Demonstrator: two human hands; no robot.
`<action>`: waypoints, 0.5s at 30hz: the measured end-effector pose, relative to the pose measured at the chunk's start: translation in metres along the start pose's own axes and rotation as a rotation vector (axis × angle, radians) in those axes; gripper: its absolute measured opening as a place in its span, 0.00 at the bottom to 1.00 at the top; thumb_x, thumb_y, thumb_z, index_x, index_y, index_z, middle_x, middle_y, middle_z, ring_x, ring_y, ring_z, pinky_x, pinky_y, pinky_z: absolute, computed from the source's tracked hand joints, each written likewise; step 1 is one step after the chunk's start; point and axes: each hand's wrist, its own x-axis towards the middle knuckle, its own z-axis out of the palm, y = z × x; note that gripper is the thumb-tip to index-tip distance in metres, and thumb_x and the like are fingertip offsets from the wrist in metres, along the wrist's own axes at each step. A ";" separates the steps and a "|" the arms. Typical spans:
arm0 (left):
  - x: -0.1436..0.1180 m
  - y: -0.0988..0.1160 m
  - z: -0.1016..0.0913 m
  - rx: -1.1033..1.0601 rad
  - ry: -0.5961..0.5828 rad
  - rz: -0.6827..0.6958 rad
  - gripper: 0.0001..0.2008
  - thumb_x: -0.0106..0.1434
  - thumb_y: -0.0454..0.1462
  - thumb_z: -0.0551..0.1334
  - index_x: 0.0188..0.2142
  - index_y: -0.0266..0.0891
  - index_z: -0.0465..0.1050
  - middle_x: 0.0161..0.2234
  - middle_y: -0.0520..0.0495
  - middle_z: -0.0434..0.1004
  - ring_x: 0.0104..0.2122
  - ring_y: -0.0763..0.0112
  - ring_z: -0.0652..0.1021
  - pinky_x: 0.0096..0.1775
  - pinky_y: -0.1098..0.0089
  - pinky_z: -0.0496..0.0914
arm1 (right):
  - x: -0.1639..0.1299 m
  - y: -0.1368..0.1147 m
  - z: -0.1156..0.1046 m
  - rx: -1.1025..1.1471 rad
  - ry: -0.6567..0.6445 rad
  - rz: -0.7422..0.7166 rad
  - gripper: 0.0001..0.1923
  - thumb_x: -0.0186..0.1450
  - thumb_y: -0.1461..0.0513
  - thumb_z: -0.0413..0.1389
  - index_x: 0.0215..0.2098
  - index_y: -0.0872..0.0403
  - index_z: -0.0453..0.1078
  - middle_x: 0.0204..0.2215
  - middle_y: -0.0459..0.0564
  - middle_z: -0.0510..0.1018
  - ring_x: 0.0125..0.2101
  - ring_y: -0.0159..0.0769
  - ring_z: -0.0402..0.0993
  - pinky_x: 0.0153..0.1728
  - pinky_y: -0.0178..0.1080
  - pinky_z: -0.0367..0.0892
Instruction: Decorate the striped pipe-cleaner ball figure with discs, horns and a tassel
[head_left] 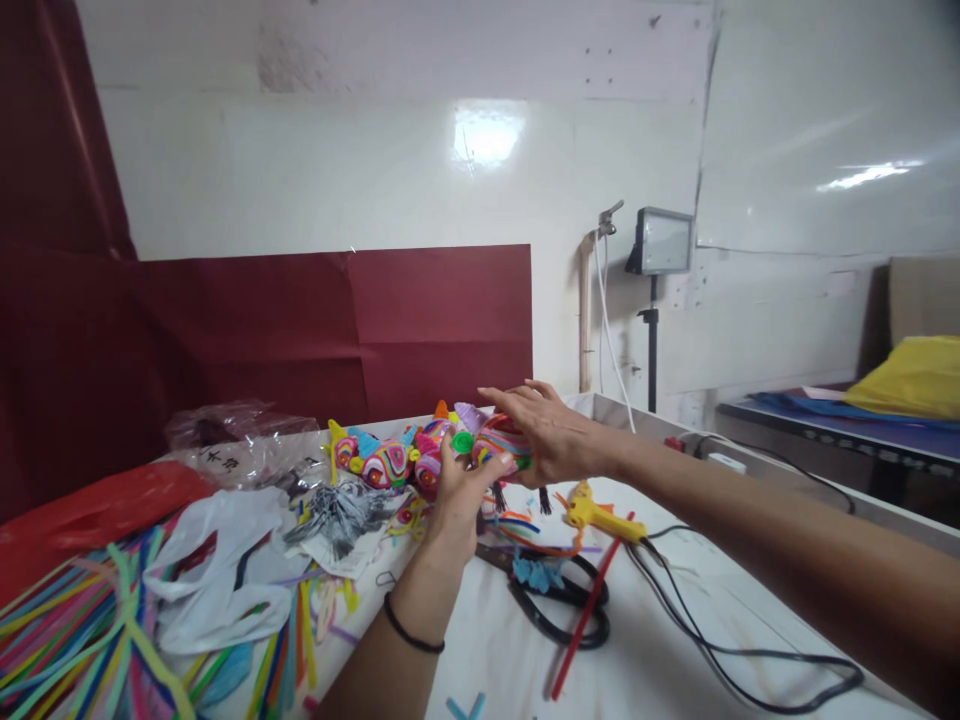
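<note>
2 bare forearms, no sleeves in view. Thin black band (409, 632) around the left wrist, just below the left hand (457, 495). Nothing worn on the right wrist or the right hand (551, 435). No rings visible.

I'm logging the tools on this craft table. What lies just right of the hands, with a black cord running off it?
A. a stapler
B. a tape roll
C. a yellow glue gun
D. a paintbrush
C: a yellow glue gun lies on the white table beside the right hand, its black cord trailing toward the camera.
</note>
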 end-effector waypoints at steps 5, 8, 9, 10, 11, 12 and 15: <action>0.001 -0.001 0.000 0.012 -0.011 0.021 0.48 0.47 0.30 0.72 0.65 0.44 0.53 0.40 0.48 0.81 0.37 0.67 0.80 0.42 0.66 0.74 | 0.000 0.000 0.002 -0.013 0.005 -0.008 0.52 0.52 0.54 0.63 0.68 0.62 0.47 0.52 0.67 0.75 0.53 0.58 0.67 0.60 0.63 0.50; 0.001 0.000 0.000 0.027 0.016 0.001 0.47 0.47 0.29 0.72 0.64 0.43 0.54 0.40 0.47 0.81 0.38 0.67 0.80 0.43 0.66 0.73 | 0.000 -0.001 0.002 -0.007 0.007 -0.011 0.52 0.52 0.54 0.63 0.68 0.60 0.47 0.52 0.66 0.74 0.53 0.58 0.67 0.59 0.61 0.51; 0.001 0.000 0.000 0.028 0.021 -0.002 0.47 0.47 0.29 0.72 0.64 0.43 0.54 0.40 0.47 0.81 0.38 0.67 0.80 0.43 0.66 0.73 | 0.000 -0.001 0.003 -0.002 0.007 -0.009 0.52 0.52 0.54 0.63 0.68 0.60 0.47 0.52 0.65 0.75 0.52 0.58 0.68 0.59 0.61 0.51; 0.001 0.000 0.000 0.026 0.024 0.000 0.48 0.47 0.29 0.72 0.65 0.44 0.53 0.40 0.47 0.81 0.38 0.67 0.80 0.43 0.66 0.73 | 0.001 -0.001 0.003 0.003 0.007 -0.006 0.52 0.52 0.54 0.63 0.68 0.59 0.48 0.51 0.65 0.75 0.52 0.58 0.68 0.59 0.61 0.51; 0.002 0.000 -0.001 0.023 0.025 0.002 0.49 0.47 0.29 0.72 0.65 0.44 0.53 0.41 0.47 0.81 0.38 0.66 0.81 0.43 0.66 0.73 | 0.001 -0.001 0.003 0.007 0.004 -0.002 0.52 0.52 0.54 0.64 0.68 0.59 0.48 0.51 0.64 0.75 0.52 0.58 0.68 0.59 0.62 0.51; 0.002 0.000 -0.001 0.020 0.028 0.002 0.50 0.47 0.29 0.72 0.65 0.45 0.52 0.41 0.47 0.81 0.38 0.66 0.81 0.44 0.66 0.73 | 0.001 -0.001 0.003 0.010 0.002 0.003 0.52 0.51 0.54 0.64 0.69 0.59 0.48 0.51 0.64 0.75 0.52 0.58 0.68 0.59 0.62 0.50; 0.003 -0.002 -0.002 0.020 0.037 -0.016 0.50 0.47 0.30 0.72 0.66 0.44 0.51 0.41 0.47 0.82 0.40 0.65 0.81 0.45 0.65 0.73 | 0.001 0.001 0.004 0.014 -0.028 0.025 0.55 0.49 0.52 0.65 0.69 0.60 0.48 0.51 0.65 0.75 0.53 0.59 0.67 0.59 0.63 0.49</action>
